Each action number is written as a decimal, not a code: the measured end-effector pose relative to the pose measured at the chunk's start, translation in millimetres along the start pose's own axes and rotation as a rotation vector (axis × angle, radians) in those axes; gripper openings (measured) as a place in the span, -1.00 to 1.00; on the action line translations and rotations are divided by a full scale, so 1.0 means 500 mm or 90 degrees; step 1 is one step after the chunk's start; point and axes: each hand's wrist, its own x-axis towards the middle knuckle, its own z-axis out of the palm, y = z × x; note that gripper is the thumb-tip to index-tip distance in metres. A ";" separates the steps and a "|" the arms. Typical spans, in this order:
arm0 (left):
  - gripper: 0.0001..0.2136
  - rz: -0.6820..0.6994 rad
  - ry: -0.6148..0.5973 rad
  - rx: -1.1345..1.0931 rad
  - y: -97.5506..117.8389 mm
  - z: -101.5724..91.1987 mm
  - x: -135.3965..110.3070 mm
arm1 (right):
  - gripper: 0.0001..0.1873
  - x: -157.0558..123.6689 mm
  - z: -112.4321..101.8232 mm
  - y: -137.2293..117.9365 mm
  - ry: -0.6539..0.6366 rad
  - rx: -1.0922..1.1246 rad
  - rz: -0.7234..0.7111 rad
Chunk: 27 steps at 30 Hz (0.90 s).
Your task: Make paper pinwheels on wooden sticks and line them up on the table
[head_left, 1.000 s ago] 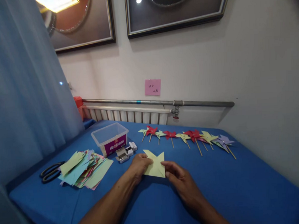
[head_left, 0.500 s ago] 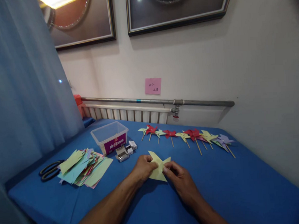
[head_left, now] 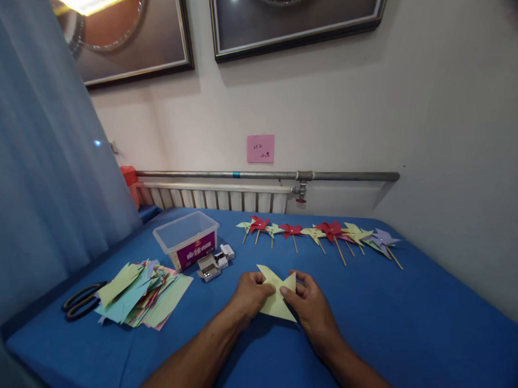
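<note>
Yellow paper point(head_left: 279, 307), w/ a V-shaped notch btwn two points on its far side, sits btwn the person's two bare hands, approx. ctr. L hand point(head_left: 251, 294) pinches its left edge, thumb on top; R hand point(head_left: 312, 307) pinches the right-hand point, thumb in front, fingertips behind. Can't tell if the paper touches the blue cover point(head_left: 387, 320) below. Farther off, toward the wall point(head_left: 448, 149), lies a row of pinwheels point(head_left: 331, 231) on sticks: red, yellow, green, purple. Left of the hands: small open box point(head_left: 213, 273), clear plastic tub point(head_left: 196, 252) w/ purple label, pile of cut coloured paper point(head_left: 143, 298), dark-handled scissors point(head_left: 83, 300) beside the pile.
</note>
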 end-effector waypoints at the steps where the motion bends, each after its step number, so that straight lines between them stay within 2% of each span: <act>1: -0.92 0.001 -0.006 -0.003 -0.001 0.000 0.001 | -0.27 0.003 0.000 0.005 -0.002 0.012 0.010; 6: -0.88 0.003 -0.020 -0.006 -0.004 -0.001 0.003 | -0.42 -0.001 0.005 0.017 -0.028 0.048 0.027; 9: -0.90 0.001 0.003 0.011 -0.003 -0.002 0.001 | -0.47 -0.013 0.013 0.005 -0.039 0.070 0.037; 17: -0.92 -0.002 0.011 0.021 -0.006 -0.007 0.007 | -0.42 -0.024 0.018 -0.015 -0.069 0.111 0.034; 27: -0.93 -0.009 0.003 0.036 0.008 -0.006 -0.004 | -0.54 -0.022 0.018 -0.008 -0.068 0.084 0.040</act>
